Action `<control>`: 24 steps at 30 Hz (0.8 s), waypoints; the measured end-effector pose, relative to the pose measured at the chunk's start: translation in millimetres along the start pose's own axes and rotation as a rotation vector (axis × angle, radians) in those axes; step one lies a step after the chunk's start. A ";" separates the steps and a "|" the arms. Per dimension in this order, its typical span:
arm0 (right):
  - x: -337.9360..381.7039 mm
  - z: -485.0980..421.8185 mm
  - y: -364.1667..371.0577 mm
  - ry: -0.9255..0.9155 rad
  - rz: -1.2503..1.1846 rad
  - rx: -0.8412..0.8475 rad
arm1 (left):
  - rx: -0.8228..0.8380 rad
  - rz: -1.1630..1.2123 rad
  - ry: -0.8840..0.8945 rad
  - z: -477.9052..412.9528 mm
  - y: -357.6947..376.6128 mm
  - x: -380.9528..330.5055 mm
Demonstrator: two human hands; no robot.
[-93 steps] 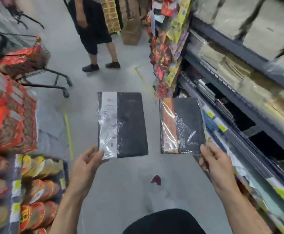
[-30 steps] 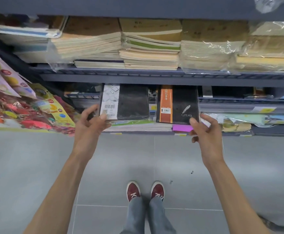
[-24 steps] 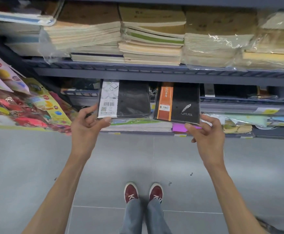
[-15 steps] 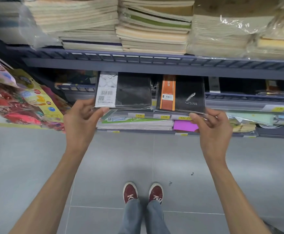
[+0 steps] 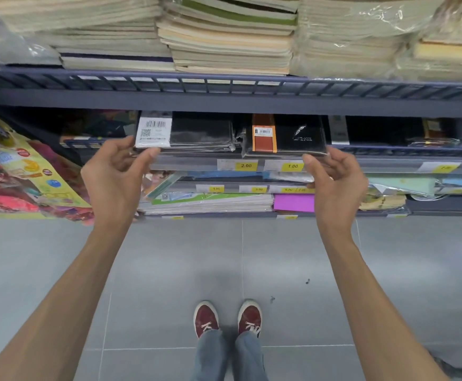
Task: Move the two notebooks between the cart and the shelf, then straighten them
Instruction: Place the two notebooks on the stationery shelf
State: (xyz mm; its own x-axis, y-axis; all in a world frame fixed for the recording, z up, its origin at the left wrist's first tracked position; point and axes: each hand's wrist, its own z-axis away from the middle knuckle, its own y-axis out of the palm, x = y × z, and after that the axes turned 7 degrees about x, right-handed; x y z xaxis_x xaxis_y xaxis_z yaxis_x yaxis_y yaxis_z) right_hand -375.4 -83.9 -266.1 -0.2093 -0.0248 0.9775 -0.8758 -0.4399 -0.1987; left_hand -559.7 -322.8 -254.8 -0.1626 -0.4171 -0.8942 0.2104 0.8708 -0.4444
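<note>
Two black plastic-wrapped notebooks lie side by side on the middle shelf (image 5: 389, 162). The left notebook (image 5: 196, 132) has a white barcode band; my left hand (image 5: 117, 177) pinches its near left corner. The right notebook (image 5: 293, 133) has an orange band and a silver feather mark; my right hand (image 5: 334, 182) grips its near right corner. Both notebooks sit mostly inside the shelf opening, under the upper shelf's rail (image 5: 224, 92). Their far ends are hidden in shadow.
Stacks of paper pads (image 5: 224, 37) fill the upper shelf. Lower shelves hold thin books and a purple pad (image 5: 293, 202). Colourful hanging packets (image 5: 26, 171) are at left. More dark notebooks (image 5: 389, 130) lie to the right. My feet stand on grey floor tiles (image 5: 169, 270).
I turned from the aisle to face the shelf. Both hands pushed the notebooks forward and flat into the middle shelf, and my view moved closer.
</note>
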 end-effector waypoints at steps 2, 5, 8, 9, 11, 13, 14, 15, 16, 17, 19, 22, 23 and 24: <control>-2.0 -4.5 1.5 0.000 0.039 -0.004 | 0.011 -0.004 0.003 -3.4 0.9 0.1; -2.5 -9.1 5.2 0.000 0.051 -0.023 | 0.025 0.001 0.005 -7.3 3.6 -1.4; 1.3 -10.6 10.5 -0.034 0.085 -0.049 | 0.008 0.021 0.002 -9.7 8.1 -2.4; 1.7 -11.0 12.1 -0.042 0.090 -0.058 | 0.000 0.020 0.004 -9.9 9.8 -2.7; 1.8 -13.3 15.0 -0.046 0.089 -0.072 | -0.017 0.017 0.004 -10.9 12.9 -3.2; 1.4 -16.6 17.1 -0.051 0.089 -0.076 | -0.032 0.020 0.002 -13.0 15.7 -3.8; 1.4 -18.5 18.0 -0.053 0.096 -0.077 | -0.038 0.015 0.002 -14.5 16.6 -4.2; 1.3 -20.2 19.0 -0.053 0.107 -0.078 | -0.042 0.005 0.001 -16.0 17.3 -4.9; 1.7 -21.3 19.7 -0.054 0.116 -0.079 | -0.042 -0.004 -0.001 -17.6 17.7 -5.7; 1.7 -22.7 20.6 -0.055 0.121 -0.079 | -0.040 -0.010 -0.002 -19.3 18.0 -6.2; 1.8 -25.4 21.8 -0.056 0.136 -0.080 | -0.039 -0.008 -0.005 -22.6 19.1 -6.0; 1.4 -28.3 22.7 -0.049 0.163 -0.086 | -0.053 -0.008 -0.011 -24.9 21.0 -5.2; 0.8 -29.1 22.8 -0.048 0.175 -0.089 | -0.059 -0.015 -0.015 -24.9 21.5 -4.8; 0.4 -29.4 22.7 -0.046 0.187 -0.092 | -0.064 -0.022 -0.019 -24.5 21.8 -4.4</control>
State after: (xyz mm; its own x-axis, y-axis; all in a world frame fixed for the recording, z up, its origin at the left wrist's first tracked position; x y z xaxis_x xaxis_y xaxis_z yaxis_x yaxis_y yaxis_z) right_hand -408.2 -67.5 -272.2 -0.3536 -0.1399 0.9249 -0.8601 -0.3402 -0.3803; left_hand -578.0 -295.5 -259.2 -0.1480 -0.4406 -0.8854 0.1451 0.8759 -0.4601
